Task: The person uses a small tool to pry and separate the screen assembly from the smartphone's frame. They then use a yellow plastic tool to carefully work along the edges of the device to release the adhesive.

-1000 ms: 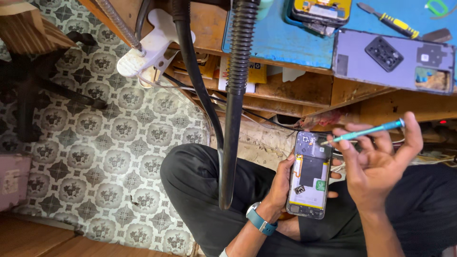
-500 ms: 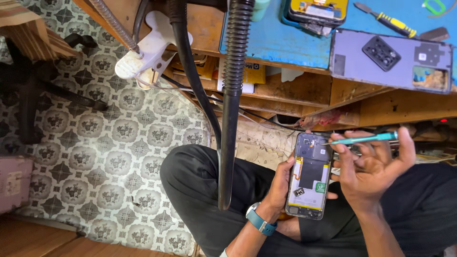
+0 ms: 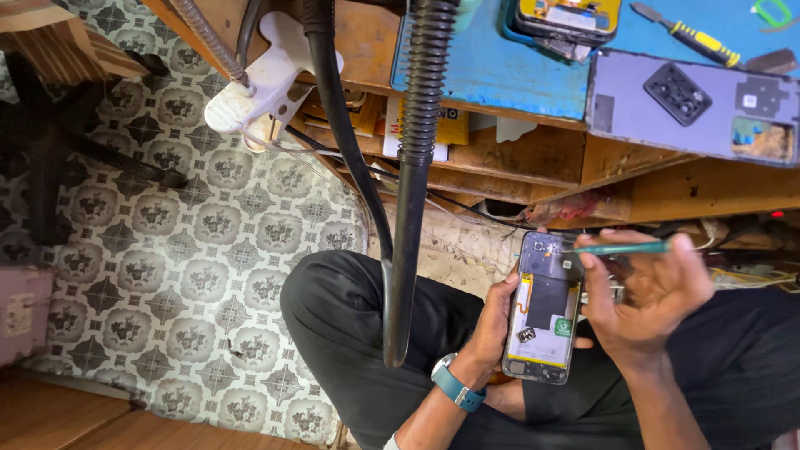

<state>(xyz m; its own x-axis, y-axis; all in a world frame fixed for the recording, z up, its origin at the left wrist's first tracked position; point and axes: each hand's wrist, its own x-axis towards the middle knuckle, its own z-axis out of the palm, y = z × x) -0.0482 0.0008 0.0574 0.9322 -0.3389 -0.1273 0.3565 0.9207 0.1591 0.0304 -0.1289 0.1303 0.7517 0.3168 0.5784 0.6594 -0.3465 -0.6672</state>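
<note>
Left hand (image 3: 493, 321) is wrapped around an opened phone (image 3: 546, 307) with its back off, held over the lap, just below the wooden bench (image 3: 533, 158). Right hand (image 3: 646, 293) pinches a thin teal screwdriver (image 3: 621, 247) in its fingers – tip resting at the phone's top end. The purple back cover (image 3: 692, 104) lies up on the blue mat (image 3: 500, 67), well apart.

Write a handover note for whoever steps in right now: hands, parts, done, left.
Left hand: holds the opened phone upright over the lap, back off, battery showing.
Right hand: fingers pinch a teal tool, tip at the phone's top end.
Purple back cover lies on the blue mat, by a yellow-handled screwdriver.
Done: cover off.
Left: work at the top end.
</note>
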